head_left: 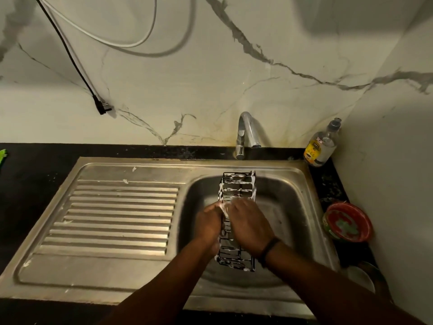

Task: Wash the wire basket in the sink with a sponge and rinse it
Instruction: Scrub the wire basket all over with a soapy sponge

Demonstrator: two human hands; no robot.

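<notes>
fingers (pixel 236 206) of two hands on one wire basket (pixel 237 186)

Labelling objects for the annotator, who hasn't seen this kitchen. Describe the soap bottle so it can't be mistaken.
Start at the chrome tap behind the steel sink and look right along the dark counter to the wall corner. The soap bottle stands there upright. It is the only clear bottle, with a yellow label and a dark cap, unlike the squat red tub nearer along the same strip.

Your black wire basket (pixel 237 188), long and narrow, streaked with white suds, lying lengthwise over your steel sink (pixel 293 207) basin, sponge not discernible
</notes>
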